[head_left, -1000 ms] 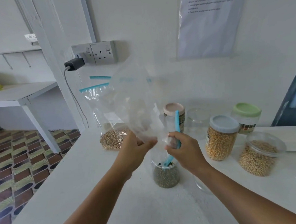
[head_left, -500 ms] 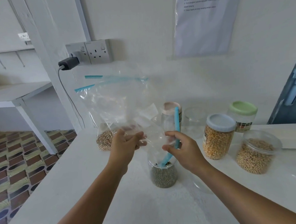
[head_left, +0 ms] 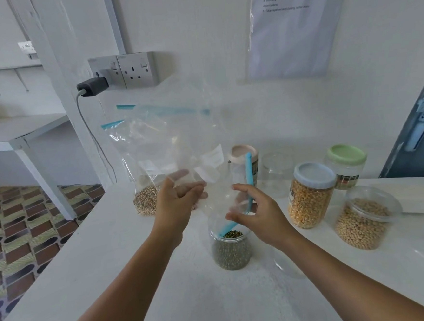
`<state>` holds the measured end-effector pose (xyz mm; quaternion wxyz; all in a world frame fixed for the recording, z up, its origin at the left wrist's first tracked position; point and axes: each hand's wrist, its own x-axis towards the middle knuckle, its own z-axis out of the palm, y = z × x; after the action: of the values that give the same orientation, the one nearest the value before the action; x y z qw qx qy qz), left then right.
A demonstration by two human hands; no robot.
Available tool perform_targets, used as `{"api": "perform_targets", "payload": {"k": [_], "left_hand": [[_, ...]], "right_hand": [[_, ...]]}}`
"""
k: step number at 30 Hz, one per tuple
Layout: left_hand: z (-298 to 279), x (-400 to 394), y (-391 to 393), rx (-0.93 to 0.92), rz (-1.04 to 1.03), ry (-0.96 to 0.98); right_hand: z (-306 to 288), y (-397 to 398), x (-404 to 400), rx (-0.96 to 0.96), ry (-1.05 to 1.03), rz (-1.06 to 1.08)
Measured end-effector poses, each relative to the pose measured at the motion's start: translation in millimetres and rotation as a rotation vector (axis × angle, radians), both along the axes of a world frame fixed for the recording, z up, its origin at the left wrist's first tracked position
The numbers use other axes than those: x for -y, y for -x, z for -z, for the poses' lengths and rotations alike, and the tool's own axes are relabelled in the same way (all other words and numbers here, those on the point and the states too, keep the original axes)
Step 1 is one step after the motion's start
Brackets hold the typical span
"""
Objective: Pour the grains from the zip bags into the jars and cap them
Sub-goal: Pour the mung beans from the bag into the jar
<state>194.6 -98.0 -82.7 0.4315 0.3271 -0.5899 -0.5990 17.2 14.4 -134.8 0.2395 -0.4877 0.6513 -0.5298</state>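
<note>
An empty clear zip bag [head_left: 179, 142] hangs mouth-down over an open jar of green grains [head_left: 231, 250] at the middle of the white table [head_left: 113, 267]. Its blue zip strip [head_left: 249, 177] dips into the jar's mouth. My left hand [head_left: 177, 205] grips the bag's body, with its fingers behind the plastic. My right hand [head_left: 258, 216] holds the bag's mouth edge loosely, thumb in front and fingers spread behind, just above the jar. A second zip bag with beige grains [head_left: 146, 201] leans against the wall behind my left hand.
At the right stand a blue-lidded jar of yellow corn [head_left: 309, 203], an uncapped jar of pale beans [head_left: 363, 225], a green-lidded jar [head_left: 346, 162], a pink-lidded jar [head_left: 241, 153] and an empty clear jar [head_left: 277, 173]. A clear lid [head_left: 288, 267] lies beside the green-grain jar. The table edge drops off at the left.
The bag's raised bottom has come down and to the left with my left hand. My right hand has gone from a tight pinch on the zip edge to a looser, spread hold.
</note>
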Motion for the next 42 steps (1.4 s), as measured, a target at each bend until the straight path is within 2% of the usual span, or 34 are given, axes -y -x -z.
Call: {"api": "perform_targets", "payload": {"k": [5, 9, 13, 19, 28, 35, 38, 42], "left_hand": [[0.4, -3.8, 2.3, 0.01, 0.047, -0.018], [1.0, -2.7, 4.4, 0.128, 0.122, 0.053], [2.1, -1.3, 6.4, 0.072, 0.053, 0.037], [3.1, 1.1, 6.6, 0.024, 0.008, 0.032], [3.8, -0.5, 7.2, -0.001, 0.043, 0.01], [2.7, -3.3, 6.8, -0.009, 0.079, 0.007], [1.9, -4.5, 4.2, 0.044, 0.117, 0.025], [5.1, -5.9, 3.4, 0.141, 0.155, 0.046]], "right_hand": [[-8.7, -3.2, 0.2, -0.042, 0.039, 0.075], [-9.2, -4.9, 0.5, -0.062, 0.037, 0.056], [-5.9, -5.1, -1.1, -0.065, 0.019, 0.029], [-2.9, -1.6, -2.7, 0.028, 0.007, -0.024], [-9.1, -5.7, -0.9, -0.072, 0.008, 0.047], [-10.2, -10.3, -0.9, -0.069, 0.005, -0.021], [-12.2, -10.6, -1.8, -0.045, 0.042, 0.052], [-11.8, -10.7, -1.8, -0.038, 0.063, 0.046]]}}
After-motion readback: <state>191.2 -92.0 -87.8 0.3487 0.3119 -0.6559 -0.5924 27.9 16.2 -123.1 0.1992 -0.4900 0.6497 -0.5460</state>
